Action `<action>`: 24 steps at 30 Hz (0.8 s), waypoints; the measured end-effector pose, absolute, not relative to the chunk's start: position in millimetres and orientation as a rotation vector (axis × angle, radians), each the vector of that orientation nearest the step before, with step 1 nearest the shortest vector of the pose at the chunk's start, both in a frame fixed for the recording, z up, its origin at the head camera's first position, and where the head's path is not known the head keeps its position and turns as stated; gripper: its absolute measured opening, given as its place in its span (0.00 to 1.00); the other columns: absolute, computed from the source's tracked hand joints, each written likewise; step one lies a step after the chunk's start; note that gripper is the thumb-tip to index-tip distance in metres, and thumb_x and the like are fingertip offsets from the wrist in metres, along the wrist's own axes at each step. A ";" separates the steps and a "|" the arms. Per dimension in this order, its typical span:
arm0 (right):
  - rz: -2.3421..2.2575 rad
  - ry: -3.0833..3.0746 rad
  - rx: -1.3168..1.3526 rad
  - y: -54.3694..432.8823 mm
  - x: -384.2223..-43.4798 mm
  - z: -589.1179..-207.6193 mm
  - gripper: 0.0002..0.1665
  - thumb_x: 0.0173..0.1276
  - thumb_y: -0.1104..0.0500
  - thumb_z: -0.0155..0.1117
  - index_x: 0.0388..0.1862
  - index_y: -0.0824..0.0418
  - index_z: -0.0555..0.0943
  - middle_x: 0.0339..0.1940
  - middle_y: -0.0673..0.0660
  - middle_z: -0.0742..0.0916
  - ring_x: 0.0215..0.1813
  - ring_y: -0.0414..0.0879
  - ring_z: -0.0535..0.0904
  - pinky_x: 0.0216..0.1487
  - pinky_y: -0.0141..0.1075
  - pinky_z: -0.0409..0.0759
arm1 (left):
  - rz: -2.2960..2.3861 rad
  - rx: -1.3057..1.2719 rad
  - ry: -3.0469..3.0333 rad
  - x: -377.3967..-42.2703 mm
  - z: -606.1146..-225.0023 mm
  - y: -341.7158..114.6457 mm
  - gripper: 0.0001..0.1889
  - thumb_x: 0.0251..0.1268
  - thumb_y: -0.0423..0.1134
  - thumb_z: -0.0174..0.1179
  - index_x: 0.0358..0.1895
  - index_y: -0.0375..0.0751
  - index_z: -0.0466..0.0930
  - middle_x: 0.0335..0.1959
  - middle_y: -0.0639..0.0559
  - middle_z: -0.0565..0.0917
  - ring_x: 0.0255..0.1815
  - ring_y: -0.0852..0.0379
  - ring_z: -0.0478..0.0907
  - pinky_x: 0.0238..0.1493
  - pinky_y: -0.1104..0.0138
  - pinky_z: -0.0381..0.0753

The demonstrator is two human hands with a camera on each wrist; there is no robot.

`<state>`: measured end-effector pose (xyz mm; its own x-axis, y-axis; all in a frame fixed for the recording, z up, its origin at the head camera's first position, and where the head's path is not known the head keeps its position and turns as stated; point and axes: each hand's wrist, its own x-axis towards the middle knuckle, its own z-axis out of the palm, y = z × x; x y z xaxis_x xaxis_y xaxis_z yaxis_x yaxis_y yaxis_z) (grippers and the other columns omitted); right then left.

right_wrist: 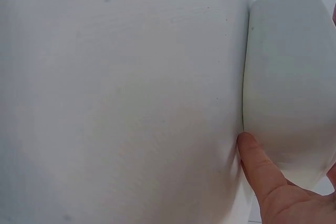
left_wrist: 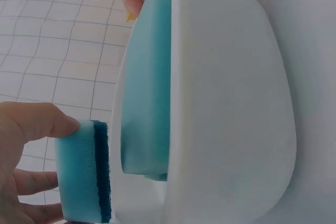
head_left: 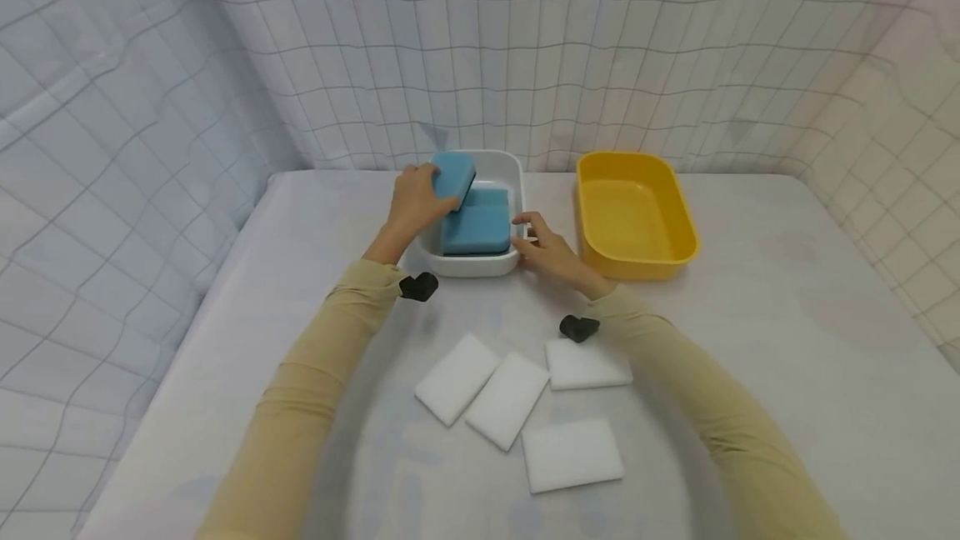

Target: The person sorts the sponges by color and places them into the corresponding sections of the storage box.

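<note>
My left hand (head_left: 415,202) pinches a blue sponge (head_left: 452,177) with a dark scouring layer, tilted over the left rear part of a white plastic tub (head_left: 476,267). In the left wrist view, the thumb lies on one edge of this sponge (left_wrist: 79,177) and the fingers on the other. More blue sponge (head_left: 476,227) lies inside the tub; how many pieces are there I cannot tell. At the tub's right side, my right hand (head_left: 553,255) grips the wall, some fingers over the rim. Low on the tub's outside, the right thumb (right_wrist: 260,169) touches in the right wrist view.
A yellow plastic tub (head_left: 637,267) stands to the right of my right hand. Several white rectangular pads lie nearer on the white table, one (head_left: 572,455) closest to me and another (head_left: 588,365) beside the right sleeve. Grid-patterned cloth (head_left: 480,65) hangs behind the tubs.
</note>
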<state>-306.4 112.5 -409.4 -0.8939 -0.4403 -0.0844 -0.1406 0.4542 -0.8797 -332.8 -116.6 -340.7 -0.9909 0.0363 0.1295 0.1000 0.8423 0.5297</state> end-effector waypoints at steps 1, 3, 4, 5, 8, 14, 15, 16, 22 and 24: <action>-1.416 2.407 -0.495 112.7 -306.7 -410.1 0.24 0.75 0.53 0.45 0.66 0.53 0.55 0.70 0.68 0.63 0.68 0.59 0.65 0.62 0.49 0.73 | -0.846 -0.111 -2.903 -335.2 -341.4 -115.8 0.33 0.55 0.46 0.60 0.63 0.32 0.66 0.60 0.32 0.70 0.59 0.37 0.68 0.59 0.50 0.72; -1.414 2.405 -0.489 112.8 -307.2 -411.4 0.24 0.75 0.53 0.45 0.66 0.52 0.55 0.69 0.68 0.63 0.67 0.59 0.66 0.62 0.48 0.74 | -0.840 -0.121 -2.895 -339.7 -342.1 -114.5 0.32 0.55 0.45 0.59 0.63 0.32 0.67 0.59 0.32 0.70 0.59 0.38 0.68 0.59 0.50 0.72; -1.414 2.405 -0.485 112.8 -307.3 -411.9 0.24 0.75 0.53 0.45 0.65 0.52 0.55 0.70 0.68 0.63 0.67 0.59 0.65 0.62 0.48 0.74 | -0.836 -0.124 -2.890 -341.9 -342.9 -113.9 0.32 0.55 0.45 0.59 0.63 0.31 0.67 0.59 0.32 0.70 0.59 0.38 0.68 0.59 0.50 0.72; -1.414 2.405 -0.481 112.6 -307.8 -412.6 0.23 0.75 0.52 0.45 0.65 0.51 0.55 0.70 0.67 0.63 0.68 0.59 0.65 0.62 0.48 0.74 | -0.839 -0.124 -2.883 -343.7 -343.1 -113.0 0.32 0.55 0.44 0.59 0.63 0.31 0.67 0.59 0.31 0.70 0.59 0.38 0.68 0.59 0.50 0.72; -1.409 2.400 -0.485 111.8 -307.0 -412.9 0.23 0.75 0.52 0.45 0.65 0.51 0.55 0.70 0.67 0.63 0.68 0.58 0.64 0.63 0.48 0.73 | -0.843 -0.101 -2.870 -348.7 -345.2 -110.2 0.32 0.55 0.43 0.59 0.63 0.31 0.66 0.59 0.31 0.69 0.59 0.38 0.67 0.59 0.50 0.72; -1.424 2.404 -0.512 112.7 -304.5 -411.0 0.24 0.75 0.53 0.45 0.65 0.52 0.55 0.70 0.68 0.63 0.68 0.60 0.66 0.61 0.48 0.74 | -0.837 -0.073 -2.881 -357.0 -353.1 -102.7 0.33 0.57 0.44 0.60 0.65 0.32 0.64 0.60 0.32 0.68 0.60 0.38 0.65 0.58 0.50 0.71; -1.425 2.408 -0.515 113.2 -304.4 -410.6 0.24 0.75 0.53 0.45 0.65 0.53 0.55 0.70 0.68 0.63 0.68 0.60 0.66 0.61 0.48 0.75 | -0.832 -0.072 -2.890 -358.0 -354.4 -101.5 0.33 0.58 0.44 0.60 0.66 0.32 0.63 0.60 0.32 0.68 0.60 0.38 0.65 0.59 0.50 0.71; -1.422 2.416 -0.516 113.8 -304.4 -410.2 0.24 0.74 0.53 0.45 0.65 0.52 0.55 0.70 0.68 0.63 0.68 0.60 0.66 0.61 0.48 0.75 | -0.825 -0.068 -2.901 -359.1 -355.5 -100.5 0.33 0.58 0.44 0.60 0.66 0.32 0.63 0.61 0.32 0.67 0.61 0.38 0.65 0.59 0.50 0.71; -1.399 2.441 -0.522 115.1 -305.0 -410.9 0.24 0.75 0.53 0.45 0.66 0.53 0.54 0.71 0.68 0.63 0.68 0.61 0.67 0.61 0.48 0.74 | -0.754 -0.084 -2.994 -362.3 -359.7 -100.1 0.34 0.61 0.46 0.59 0.66 0.31 0.62 0.63 0.31 0.65 0.63 0.36 0.63 0.62 0.49 0.69; -1.394 2.445 -0.523 115.3 -305.5 -412.0 0.24 0.75 0.53 0.44 0.66 0.52 0.54 0.70 0.68 0.63 0.68 0.60 0.66 0.62 0.48 0.74 | -0.742 -0.111 -3.025 -362.5 -360.4 -100.3 0.34 0.62 0.47 0.59 0.66 0.31 0.61 0.64 0.30 0.64 0.63 0.36 0.62 0.62 0.49 0.68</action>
<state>-305.5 115.3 -412.0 -0.8958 -0.4402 -0.0608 -0.1720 0.4696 -0.8660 -362.5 -100.3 -360.4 -0.9971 0.0635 0.0410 0.0752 0.8842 0.4610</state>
